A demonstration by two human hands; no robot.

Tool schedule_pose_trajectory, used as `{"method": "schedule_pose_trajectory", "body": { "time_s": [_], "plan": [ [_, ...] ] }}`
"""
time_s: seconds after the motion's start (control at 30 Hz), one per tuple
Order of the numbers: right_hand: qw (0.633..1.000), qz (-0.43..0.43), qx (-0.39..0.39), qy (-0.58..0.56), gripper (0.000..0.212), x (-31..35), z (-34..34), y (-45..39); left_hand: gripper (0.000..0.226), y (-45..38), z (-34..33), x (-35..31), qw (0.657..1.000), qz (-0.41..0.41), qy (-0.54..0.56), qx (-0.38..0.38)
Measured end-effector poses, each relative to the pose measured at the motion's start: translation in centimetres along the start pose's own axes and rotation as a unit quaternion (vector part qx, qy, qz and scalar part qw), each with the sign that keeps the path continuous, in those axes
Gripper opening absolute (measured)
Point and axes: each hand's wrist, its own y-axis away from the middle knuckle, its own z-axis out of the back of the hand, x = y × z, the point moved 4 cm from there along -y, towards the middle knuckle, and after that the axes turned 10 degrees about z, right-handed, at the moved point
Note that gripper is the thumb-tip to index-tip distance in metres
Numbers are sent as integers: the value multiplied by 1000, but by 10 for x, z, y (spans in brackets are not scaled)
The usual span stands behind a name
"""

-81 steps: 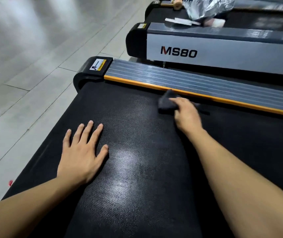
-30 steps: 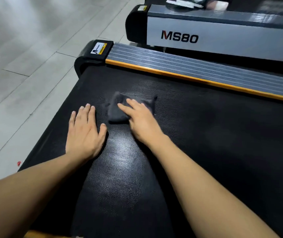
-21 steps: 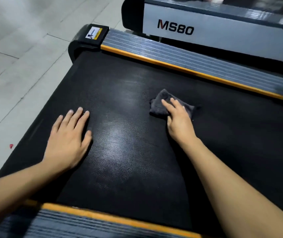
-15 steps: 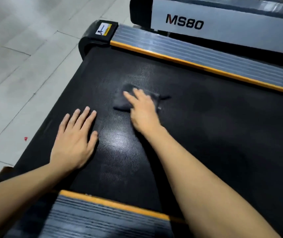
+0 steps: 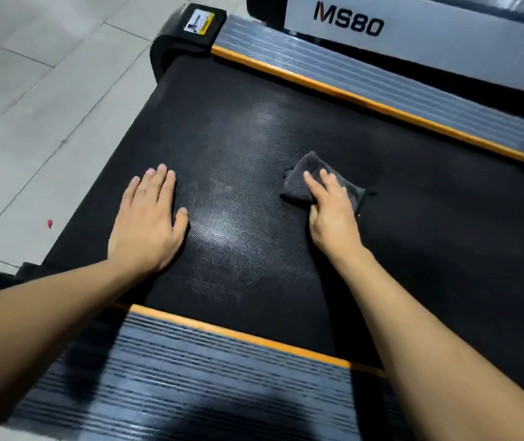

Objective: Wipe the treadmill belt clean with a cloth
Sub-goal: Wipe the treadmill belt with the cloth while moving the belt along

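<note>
Head view, wiping seemingly midway: right hand (image 5: 333, 218) presses flat-fingered on the dark cloth (image 5: 298, 183) at the middle of the treadmill belt (image 5: 445, 249), left hand (image 5: 149, 221) rests spread and empty to its left, right stretch likely unwiped.

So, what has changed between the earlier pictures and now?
The right hand slid the cloth back and forth over the belt; since half a second ago it moved right, away from the left hand. The left hand stayed flat on the belt.
</note>
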Motion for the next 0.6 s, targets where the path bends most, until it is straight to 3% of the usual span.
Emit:
{"method": "schedule_pose_trajectory", "body": {
  "time_s": [0.17,0.3,0.47,0.6],
  "plan": [
    [993,111,23,-31,64,103,-58,-28,71,-1,1,2,1000,-2,-1,7],
    [989,138,37,-32,64,87,-48,-9,70,-2,1,2,1000,-5,0,17],
    [999,44,15,-15,72,18,-5,57,71,-1,1,2,1000,-2,-4,19],
    [1000,0,0,-1,74,37,-12,69,69,0,1,1,1000,-2,-1,18]
  ]
}}
